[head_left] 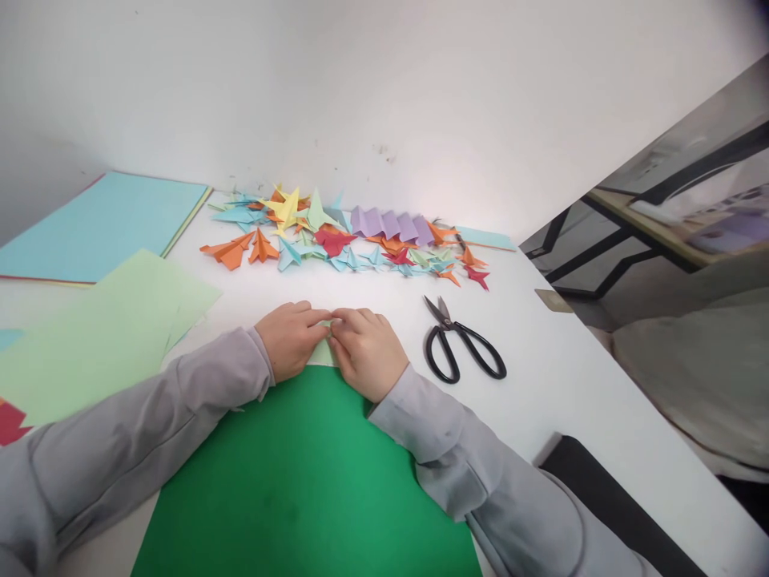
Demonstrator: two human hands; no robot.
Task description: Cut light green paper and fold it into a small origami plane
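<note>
Between my two hands is a small piece of light green paper (323,353), mostly hidden by my fingers. My left hand (291,339) pinches it from the left side, fingertips pressed together. From the other side my right hand (368,353) grips the same paper, thumb and index finger meeting the left fingertips at its top. Both hands rest at the far edge of a large green sheet (288,481) lying on the table. Right of my right hand lie scissors (448,324) with black handles, their blades slightly apart.
Folded paper figures (285,210) in several colours line the wall, with a purple pleated strip (390,224) among them. Light green sheets (114,328) and a blue paper stack (114,220) lie left. A black object (606,497) sits at the white table's (517,417) right.
</note>
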